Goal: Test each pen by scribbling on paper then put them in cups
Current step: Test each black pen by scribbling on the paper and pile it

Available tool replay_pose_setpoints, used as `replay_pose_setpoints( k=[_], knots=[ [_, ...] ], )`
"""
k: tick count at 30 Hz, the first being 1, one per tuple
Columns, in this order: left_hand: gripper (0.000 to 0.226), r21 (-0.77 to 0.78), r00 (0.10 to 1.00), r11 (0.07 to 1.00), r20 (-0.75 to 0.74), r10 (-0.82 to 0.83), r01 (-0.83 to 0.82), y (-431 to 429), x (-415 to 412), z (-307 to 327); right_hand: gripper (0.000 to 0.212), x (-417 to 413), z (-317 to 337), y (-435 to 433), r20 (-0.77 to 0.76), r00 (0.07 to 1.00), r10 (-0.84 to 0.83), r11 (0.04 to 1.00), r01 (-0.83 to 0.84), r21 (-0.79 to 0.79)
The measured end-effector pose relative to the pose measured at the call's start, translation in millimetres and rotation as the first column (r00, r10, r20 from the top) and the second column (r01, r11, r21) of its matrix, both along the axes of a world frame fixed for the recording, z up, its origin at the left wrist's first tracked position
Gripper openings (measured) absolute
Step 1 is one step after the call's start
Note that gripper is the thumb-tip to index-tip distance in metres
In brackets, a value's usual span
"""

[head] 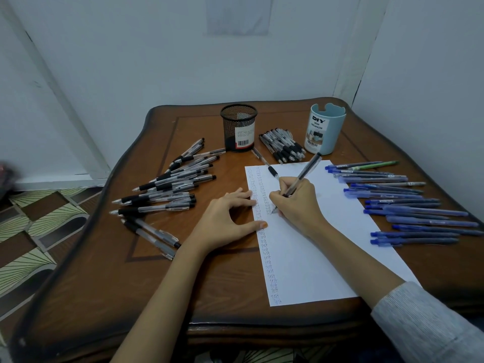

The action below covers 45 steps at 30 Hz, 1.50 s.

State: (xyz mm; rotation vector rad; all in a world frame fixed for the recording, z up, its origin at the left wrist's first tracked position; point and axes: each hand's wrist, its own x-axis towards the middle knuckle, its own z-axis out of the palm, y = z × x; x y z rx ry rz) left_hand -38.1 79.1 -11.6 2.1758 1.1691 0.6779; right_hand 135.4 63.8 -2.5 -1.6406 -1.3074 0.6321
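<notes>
With my right hand (296, 197) gripping a pen (301, 179), I write test words on the paper (327, 231) that my flat left hand (227, 216) steadies, and next it should go into a cup (238, 128).

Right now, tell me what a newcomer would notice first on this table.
At the centre, the right hand grips a pen, tip on a white sheet whose left edge carries columns of the word "test"; the left hand rests on that edge. To the sheet's left sprawl black-grip pens, and to its right lie blue pens. At the back stand a black mesh cup and a pale blue cup.
</notes>
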Motion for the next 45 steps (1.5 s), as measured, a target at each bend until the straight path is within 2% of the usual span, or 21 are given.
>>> replay_pose_setpoints(
  k=[2, 3, 5, 6, 8, 12, 16, 20, 22, 24, 29, 36, 38, 40, 41, 43, 45],
  knots=[
    [0.060, -0.007, 1.000, 1.000, 0.003, 0.000, 0.000, -0.3, -0.7, 0.9, 0.030, 1.5, 1.3, 0.3, -0.082, 0.997, -0.011, 1.000, 0.010, -0.014],
    [0.060, -0.014, 1.000, 1.000, 0.004, -0.001, 0.001, -0.5, -0.9, 1.6, 0.030, 3.5, 2.3, 0.5, -0.188, 0.982, -0.020, 1.000, 0.016, -0.023],
    [0.059, -0.023, 1.000, 1.000, 0.004, -0.001, 0.002, -1.0, -0.9, 2.9, 0.030, 7.4, 6.2, 0.7, -0.441, 0.897, -0.029, 0.999, 0.010, -0.046],
    [0.059, -0.025, 1.000, 1.000, 0.002, 0.000, 0.000, -1.4, -0.9, 3.5, 0.029, 8.2, 8.1, 0.6, -0.519, 0.854, -0.032, 0.998, 0.003, -0.057],
    [0.059, -0.028, 1.000, 1.000, 0.006, 0.004, -0.004, -2.1, -1.1, 4.0, 0.026, 9.1, 9.4, 1.2, -0.568, 0.822, -0.035, 0.998, -0.001, -0.064],
    [0.058, -0.028, 1.000, 1.000, 0.024, 0.007, -0.006, -3.1, -1.3, 4.4, 0.028, 9.5, 8.3, 1.0, -0.575, 0.818, -0.011, 0.999, -0.017, -0.043],
    [0.057, -0.026, 1.000, 1.000, 0.019, 0.015, -0.014, -4.1, -0.8, 6.1, 0.032, 10.4, 7.7, -0.5, -0.499, 0.867, 0.000, 0.999, -0.026, -0.045],
    [0.056, -0.029, 1.000, 0.999, 0.019, 0.019, -0.018, -4.4, -0.8, 6.6, 0.032, 11.1, 8.6, -0.5, -0.554, 0.832, 0.000, 0.996, -0.052, -0.078],
    [0.056, -0.026, 1.000, 0.999, 0.014, 0.021, -0.021, -4.7, -0.6, 6.9, 0.024, 11.5, 10.2, -1.3, -0.559, 0.829, 0.002, 0.996, -0.051, -0.073],
    [0.056, -0.031, 1.000, 0.999, 0.014, 0.024, -0.024, -5.1, -0.2, 7.2, 0.019, 11.8, 11.3, -2.7, -0.525, 0.851, 0.005, 0.998, -0.035, -0.048],
    [0.055, -0.028, 1.000, 0.999, 0.012, 0.028, -0.027, -5.4, 0.0, 7.3, 0.023, 11.0, 11.4, -5.5, -0.441, 0.897, -0.014, 1.000, 0.010, -0.011],
    [0.056, -0.040, 0.999, 0.999, 0.013, 0.030, -0.029, -4.8, 0.5, 7.4, 0.017, 13.5, 10.4, -2.3, -0.477, 0.878, -0.049, 0.998, 0.028, -0.049],
    [0.056, -0.042, 0.999, 0.999, 0.011, 0.032, -0.031, -4.9, 0.5, 7.7, 0.017, 16.4, 11.6, 1.2, -0.555, 0.831, -0.037, 0.998, -0.002, -0.069],
    [0.056, -0.042, 0.999, 0.999, 0.011, 0.034, -0.034, -5.2, 0.4, 7.8, 0.025, 20.8, 15.5, 4.2, -0.648, 0.761, -0.019, 0.997, -0.035, -0.071],
    [0.056, -0.042, 0.999, 0.999, 0.011, 0.033, -0.033, -5.3, 0.3, 7.6, 0.029, 23.6, 17.4, 5.9, -0.654, 0.756, -0.018, 0.997, -0.038, -0.072],
    [0.055, -0.040, 1.000, 0.999, 0.014, 0.028, -0.027, -5.4, -0.8, 7.1, 0.035, 29.2, 19.9, 11.1, -0.595, 0.803, -0.018, 0.997, -0.029, -0.068],
    [0.055, -0.036, 0.999, 0.999, 0.025, 0.023, -0.022, -4.8, -1.7, 6.8, 0.038, 35.6, 20.9, 18.9, -0.471, 0.882, 0.011, 0.999, -0.035, -0.042]
  ],
)
